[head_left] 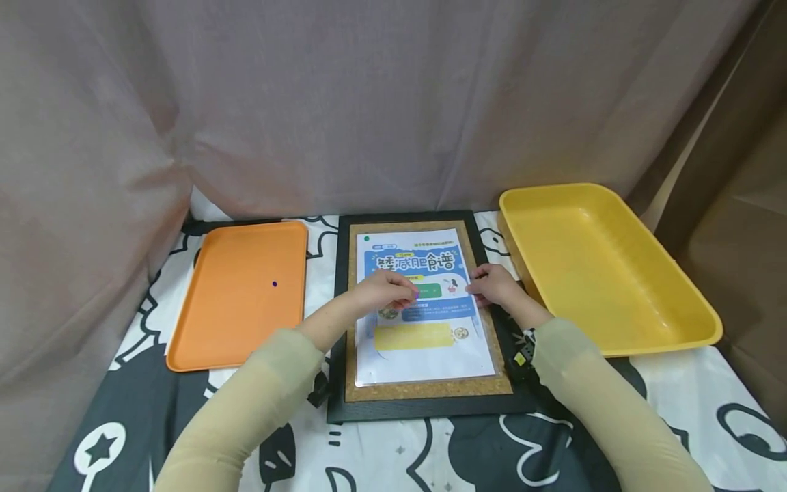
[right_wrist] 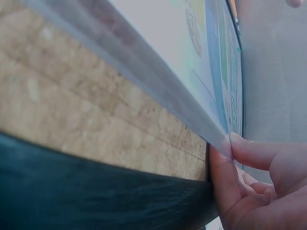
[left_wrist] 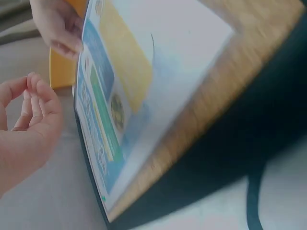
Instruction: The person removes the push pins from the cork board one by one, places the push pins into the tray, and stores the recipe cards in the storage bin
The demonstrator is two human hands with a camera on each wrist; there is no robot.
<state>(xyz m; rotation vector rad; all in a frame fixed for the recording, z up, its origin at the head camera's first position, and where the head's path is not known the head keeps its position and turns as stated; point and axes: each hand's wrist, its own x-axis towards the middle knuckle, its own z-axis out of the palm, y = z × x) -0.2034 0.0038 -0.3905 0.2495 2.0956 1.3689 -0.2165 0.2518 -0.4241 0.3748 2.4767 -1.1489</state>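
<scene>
A laminated poster (head_left: 424, 365) with blue and yellow print lies on a cork board (head_left: 430, 389) in a black frame. At its upper left corner sits a green pushpin (head_left: 367, 238). Above the poster's middle, my left hand (head_left: 389, 290) pinches a small purple pushpin (head_left: 417, 295) between thumb and forefinger; the left wrist view mostly hides it behind the fingertips. My right hand (head_left: 496, 285) grips the poster's right edge, thumb on top and forefinger beneath. That edge is lifted slightly off the cork in the right wrist view, near the hand (right_wrist: 259, 177).
An orange tray (head_left: 240, 321) with one dark blue pushpin (head_left: 274, 283) on it stands left of the board. To the right is a deep yellow tray (head_left: 609, 266). A patterned cloth (head_left: 369, 454) covers the table, and a grey curtain (head_left: 344, 102) hangs behind.
</scene>
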